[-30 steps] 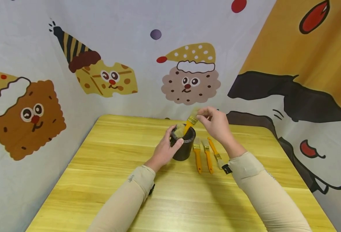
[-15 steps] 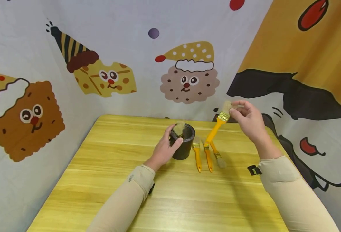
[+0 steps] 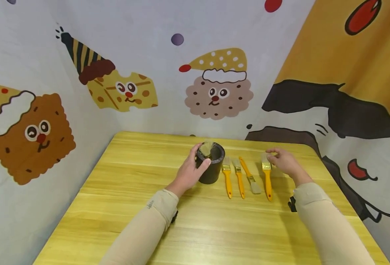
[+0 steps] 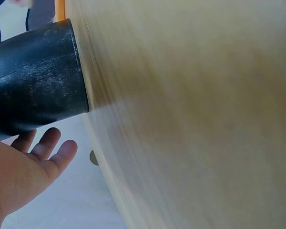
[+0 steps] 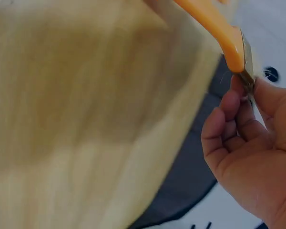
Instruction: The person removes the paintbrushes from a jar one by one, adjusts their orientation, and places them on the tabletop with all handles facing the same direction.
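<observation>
The left hand (image 3: 189, 173) curls round a black cup (image 3: 210, 175), a bristle tuft (image 3: 206, 148) poking from its mouth. Around three o'clock from it, the right hand (image 3: 283, 161) pinches an orange-handled brush (image 3: 267, 176) by its hair, handle toward six; three smaller brushes (image 3: 239, 178) lie between on the worktop (image 3: 141, 173).

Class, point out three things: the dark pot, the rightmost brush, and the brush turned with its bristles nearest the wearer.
Dark pot (image 3: 210, 172), head view: outer wall, below the rim.
Rightmost brush (image 3: 267, 178), head view: orange handle, upper part.
Turned brush (image 3: 246, 170), head view: orange handle, near the metal band.
</observation>
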A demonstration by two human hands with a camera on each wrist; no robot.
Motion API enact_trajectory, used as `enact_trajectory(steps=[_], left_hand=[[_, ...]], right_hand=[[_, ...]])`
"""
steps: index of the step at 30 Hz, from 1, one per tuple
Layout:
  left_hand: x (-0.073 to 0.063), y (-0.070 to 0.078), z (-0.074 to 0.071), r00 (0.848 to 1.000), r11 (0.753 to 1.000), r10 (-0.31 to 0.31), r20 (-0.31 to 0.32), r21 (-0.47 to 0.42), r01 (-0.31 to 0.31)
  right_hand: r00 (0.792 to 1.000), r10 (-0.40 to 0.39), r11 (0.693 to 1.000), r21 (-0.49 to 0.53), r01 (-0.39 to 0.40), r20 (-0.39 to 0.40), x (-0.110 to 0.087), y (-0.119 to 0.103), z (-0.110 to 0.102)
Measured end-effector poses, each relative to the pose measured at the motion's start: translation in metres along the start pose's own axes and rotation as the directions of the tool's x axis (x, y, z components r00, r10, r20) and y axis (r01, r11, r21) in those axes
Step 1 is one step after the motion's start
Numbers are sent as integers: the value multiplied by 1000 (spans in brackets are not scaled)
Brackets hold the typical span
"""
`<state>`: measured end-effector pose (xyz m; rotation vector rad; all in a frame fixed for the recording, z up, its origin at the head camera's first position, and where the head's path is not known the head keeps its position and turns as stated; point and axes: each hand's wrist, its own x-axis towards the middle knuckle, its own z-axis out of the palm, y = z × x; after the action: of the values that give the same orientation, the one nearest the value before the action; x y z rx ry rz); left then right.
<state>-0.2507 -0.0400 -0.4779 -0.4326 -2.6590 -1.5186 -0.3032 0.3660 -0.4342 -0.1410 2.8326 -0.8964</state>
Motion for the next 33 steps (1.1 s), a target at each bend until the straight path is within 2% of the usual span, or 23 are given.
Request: enact_trajectory(steps=[3,6,10,13,16,20,24,27,30,33], left_hand=[[-1,1,1,1000,1000,0,-2,1,0],[-1,2,1,1000,1000,1,-4,2,-1],[-1,1,1,1000,1000,-7,0,10,7],[-1,1,1,1000,1000,-11,-1,7,11],[-1,0,1,1000,1000,-12,-2,5,12],[0,1,1,1000,1000,-11,2,2,11],[-1,2,2,1000,1000,-7,2,-1,7],[0,1,2,1000,1000,-10,4,-5,10],[0,1,2,1000,1000,-16,8,-9,16],[0,0,1,1000,1000,-24,12,-3,24]], right_hand=[[1000,4,998,-65,-4,-8,8,7,14],[999,9,996,-85,-12,-40,13,8,23],[996,41,997,-66,-46,-73,15,5,26],[996,63,998,-25,-65,-69,13,0,23],[997,37,999,-14,-38,-68,12,-12,20],[997,-48,999,7,48,-65,12,-50,23],[987,-151,986,70,154,-52,10,-107,34],[976,-215,973,76,218,-43,10,-146,47],[970,-240,969,47,242,-37,12,-173,62],[973,-225,974,21,226,-42,13,-187,74]])
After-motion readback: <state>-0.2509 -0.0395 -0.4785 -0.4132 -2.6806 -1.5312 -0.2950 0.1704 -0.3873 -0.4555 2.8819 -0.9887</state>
